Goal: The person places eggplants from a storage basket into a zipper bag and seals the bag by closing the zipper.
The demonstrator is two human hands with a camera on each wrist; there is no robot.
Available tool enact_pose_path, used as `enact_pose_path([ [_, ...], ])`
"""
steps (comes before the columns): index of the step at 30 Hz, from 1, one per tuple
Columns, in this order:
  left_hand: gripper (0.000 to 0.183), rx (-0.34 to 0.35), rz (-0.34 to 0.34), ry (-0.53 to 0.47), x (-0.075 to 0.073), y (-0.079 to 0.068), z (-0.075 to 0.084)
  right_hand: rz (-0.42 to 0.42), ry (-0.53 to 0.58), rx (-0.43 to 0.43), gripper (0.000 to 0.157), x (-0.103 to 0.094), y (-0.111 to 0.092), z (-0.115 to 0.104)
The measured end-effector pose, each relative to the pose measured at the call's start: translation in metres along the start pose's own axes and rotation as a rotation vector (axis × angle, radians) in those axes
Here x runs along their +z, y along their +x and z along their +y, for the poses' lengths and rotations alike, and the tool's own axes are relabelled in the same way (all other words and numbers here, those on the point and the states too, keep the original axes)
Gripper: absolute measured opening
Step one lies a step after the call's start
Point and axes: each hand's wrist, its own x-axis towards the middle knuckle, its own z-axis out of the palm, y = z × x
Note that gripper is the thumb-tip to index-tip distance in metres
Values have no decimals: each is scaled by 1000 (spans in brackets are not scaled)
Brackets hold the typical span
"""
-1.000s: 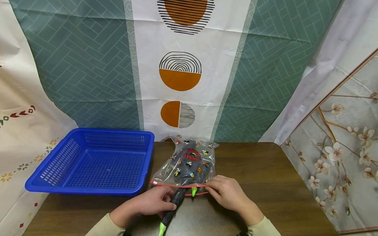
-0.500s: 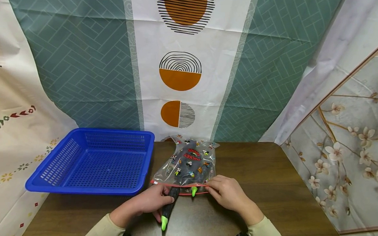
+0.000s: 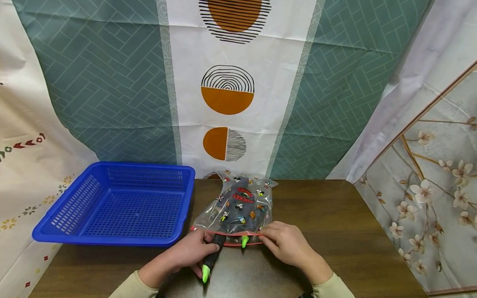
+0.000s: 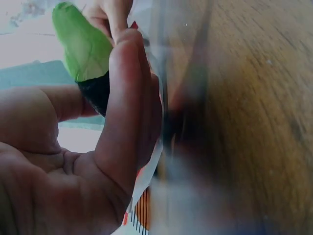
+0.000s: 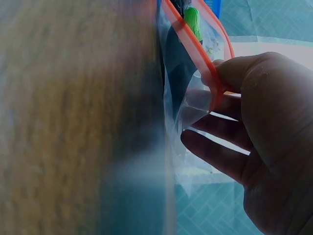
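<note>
A clear zip bag (image 3: 245, 206) with cartoon prints and a red zip edge lies on the table, its mouth facing me. Inside are dark shapes, and a bright green tip (image 3: 244, 241) pokes out at the opening. My left hand (image 3: 191, 251) grips a long near-black eggplant (image 3: 211, 258) with a green stem end (image 4: 83, 46); its far end is inside the bag's mouth, hidden from sight. With thumb and forefinger, my right hand (image 3: 286, 244) pinches the right end of the red zip edge (image 5: 198, 56), holding the mouth apart.
A blue perforated plastic basket (image 3: 178, 234) stands to the left of the bag on the brown wooden table (image 3: 325, 225). Patterned cloths (image 3: 119, 83) hang behind the table and at both sides.
My left hand has pushed the eggplant forward, farther into the bag, so less of it shows outside. The right hand keeps its hold on the zip edge.
</note>
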Motion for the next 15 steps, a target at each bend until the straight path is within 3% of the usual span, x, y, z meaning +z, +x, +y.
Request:
enact_pose_path([
  [5,20,-24,-18,-61,-1,0,0,-4,1,0,8,0,0,0],
  [10,36,-32,-7,-55,0,-3,1,-5,2,1,9,0,0,0],
  [15,43,-19,-43,-75,1,-3,0,-3,5,3,8,0,0,-1],
])
